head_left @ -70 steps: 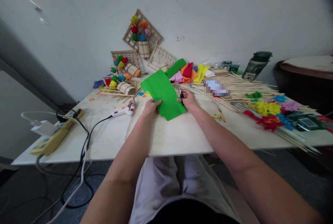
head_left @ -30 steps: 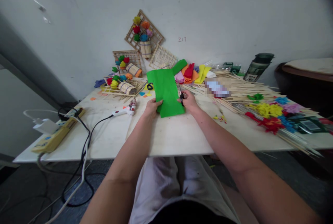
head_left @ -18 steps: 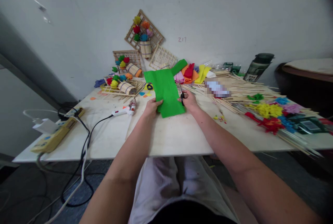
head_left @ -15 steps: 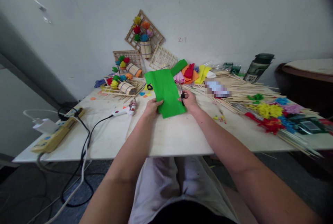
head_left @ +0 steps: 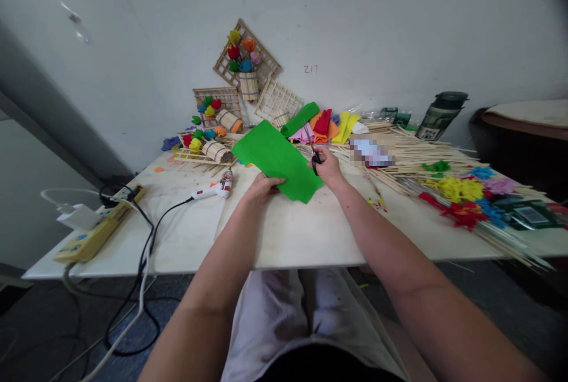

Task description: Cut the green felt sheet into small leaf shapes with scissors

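Green sheet point(head_left: 277, 160) | left hand point(head_left: 263, 185) — fingers mostly hidden beneath | pixelated item point(head_left: 371, 152) — unidentifiable

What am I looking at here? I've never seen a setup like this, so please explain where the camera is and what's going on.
There is no machine: these are a person's two bare hands, and every picture comes from one camera worn on the head, looking forward and down. The left hand pinches a green sheet, thumb on top. The right hand holds scissors, blades pointing away from the person. On the white table lie a glue gun and a power strip to the left, and many thin sticks to the right. At the back are wooden grids, some with colourful flowers.
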`<state>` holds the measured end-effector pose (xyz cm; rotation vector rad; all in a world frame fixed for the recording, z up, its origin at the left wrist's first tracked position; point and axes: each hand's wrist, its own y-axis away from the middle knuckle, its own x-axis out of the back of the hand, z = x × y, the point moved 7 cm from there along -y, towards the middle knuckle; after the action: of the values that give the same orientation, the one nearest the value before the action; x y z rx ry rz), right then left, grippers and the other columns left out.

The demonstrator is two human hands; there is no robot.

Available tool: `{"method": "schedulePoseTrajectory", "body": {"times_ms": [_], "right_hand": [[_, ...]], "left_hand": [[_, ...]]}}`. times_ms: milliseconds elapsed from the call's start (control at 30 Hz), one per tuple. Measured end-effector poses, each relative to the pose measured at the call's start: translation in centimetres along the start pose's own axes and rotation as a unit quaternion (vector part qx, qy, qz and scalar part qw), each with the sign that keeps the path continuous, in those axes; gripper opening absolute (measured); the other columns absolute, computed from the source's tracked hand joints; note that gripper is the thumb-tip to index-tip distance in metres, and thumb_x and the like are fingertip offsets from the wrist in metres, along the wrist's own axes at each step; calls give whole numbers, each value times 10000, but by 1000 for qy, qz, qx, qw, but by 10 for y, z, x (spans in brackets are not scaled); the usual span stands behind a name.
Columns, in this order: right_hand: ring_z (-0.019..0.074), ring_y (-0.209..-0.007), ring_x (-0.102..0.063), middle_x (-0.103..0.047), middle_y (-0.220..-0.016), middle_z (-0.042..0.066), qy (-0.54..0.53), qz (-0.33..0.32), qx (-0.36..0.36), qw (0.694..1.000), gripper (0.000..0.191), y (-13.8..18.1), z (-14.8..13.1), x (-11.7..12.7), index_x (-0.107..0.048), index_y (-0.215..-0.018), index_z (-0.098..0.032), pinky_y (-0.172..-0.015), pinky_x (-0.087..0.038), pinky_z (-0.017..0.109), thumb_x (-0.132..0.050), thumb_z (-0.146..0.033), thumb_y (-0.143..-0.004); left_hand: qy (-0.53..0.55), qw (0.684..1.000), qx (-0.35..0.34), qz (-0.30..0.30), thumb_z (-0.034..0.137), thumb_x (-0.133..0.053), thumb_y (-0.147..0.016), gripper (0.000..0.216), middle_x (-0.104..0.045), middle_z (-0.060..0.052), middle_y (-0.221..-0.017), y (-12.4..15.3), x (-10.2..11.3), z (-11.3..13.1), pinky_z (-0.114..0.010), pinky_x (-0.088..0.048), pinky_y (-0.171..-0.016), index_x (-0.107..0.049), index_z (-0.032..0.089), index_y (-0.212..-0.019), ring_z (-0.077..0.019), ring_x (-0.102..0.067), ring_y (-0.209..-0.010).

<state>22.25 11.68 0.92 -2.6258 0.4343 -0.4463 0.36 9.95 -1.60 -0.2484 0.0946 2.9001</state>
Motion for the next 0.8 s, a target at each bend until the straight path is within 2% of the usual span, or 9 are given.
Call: {"method": "schedulePoseTrajectory", "body": {"times_ms": [100, 300, 433, 567, 700, 800], "right_hand": [[189, -729, -626, -660, -770, 4, -43, 23, -22, 999, 468, 0, -2, 4, -605, -1020, -180, -717, -505, 349, -721, -267, -576], [161, -690, -600, -635, -755, -26, -132, -7, -52, 990, 499, 3, -3, -1, -587, -950, -202, -671, -501, 320, -755, -271, -486], [177, -782, -614, -641, -844, -2, -147, 13, -76, 986, 496, 9, -4, 1, -589, -928, -202, -689, -505, 311, -749, -220, -459], [157, -678, -593, -597, -745, -33, -146, 30, -114, 982, 482, 12, -3, 3, -579, -938, -193, -597, -482, 273, -717, -177, -477], [127, -560, -522, -515, -613, -83, -130, 40, -100, 986, 485, 9, -3, 6, -577, -966, -197, -525, -423, 241, -707, -196, -499], [130, -571, -525, -532, -624, -81, -126, 37, -68, 989, 503, 5, -2, 6, -565, -995, -206, -541, -422, 245, -707, -241, -514]], "left_hand": [[16, 1000, -13, 8, 173, -836, -489, 483, -738, -145, -978, -1, 1, 0, -320, -557, -587, -695, 113, -947, -238, -688, -726], [81, 996, -33, 2, 157, -860, -509, 601, -715, -142, -1104, -2, 0, 2, -295, -578, -584, -663, 135, -1077, -222, -697, -776], [106, 994, -32, 15, 127, -850, -519, 623, -705, -149, -1131, -3, 1, 3, -273, -575, -548, -648, 131, -1108, -216, -698, -767], [114, 993, -26, 27, 104, -831, -537, 572, -715, -142, -1088, -3, 2, 2, -244, -564, -511, -653, 121, -1080, -188, -688, -706], [110, 993, -29, 23, 92, -829, -541, 577, -724, -129, -1034, -1, 0, 4, -244, -558, -496, -647, 124, -1087, -176, -677, -667], [110, 993, -37, 16, 92, -830, -542, 613, -711, -143, -1079, 1, -2, 7, -236, -543, -463, -628, 118, -1120, -176, -674, -655]]}}
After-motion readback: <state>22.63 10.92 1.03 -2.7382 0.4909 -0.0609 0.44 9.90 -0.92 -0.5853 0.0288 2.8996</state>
